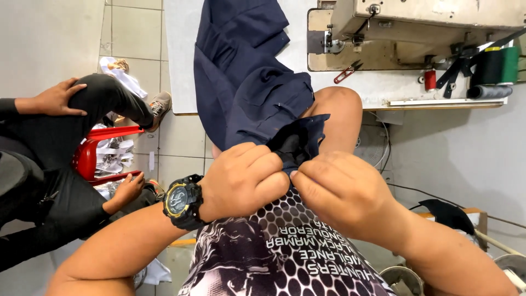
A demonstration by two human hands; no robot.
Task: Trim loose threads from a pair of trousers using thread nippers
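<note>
Here both hands meet near the middle of the view, just above the wearer's patterned shirt (285,246). The left hand (244,178), with a black and yellow watch (179,201) on its wrist, has its grip closed on a dark flap (298,141) of the navy garment (246,82). The right hand (342,189) pinches the same flap from the right, fingers together on the cloth, thumb tip showing at the seam. The two grips sit almost touching, with the flap bunched between them and sticking up on the far side of the knuckles.

From there the garment runs away over a bare knee (339,109) and up onto the white tabletop (378,85). On the far right of it stands a beige sewing machine (427,22), with red snips (346,71) and a red spool (430,80) near its base.

At the left another person in black sits on a red chair (90,156), one hand (57,98) on a raised knee.
</note>
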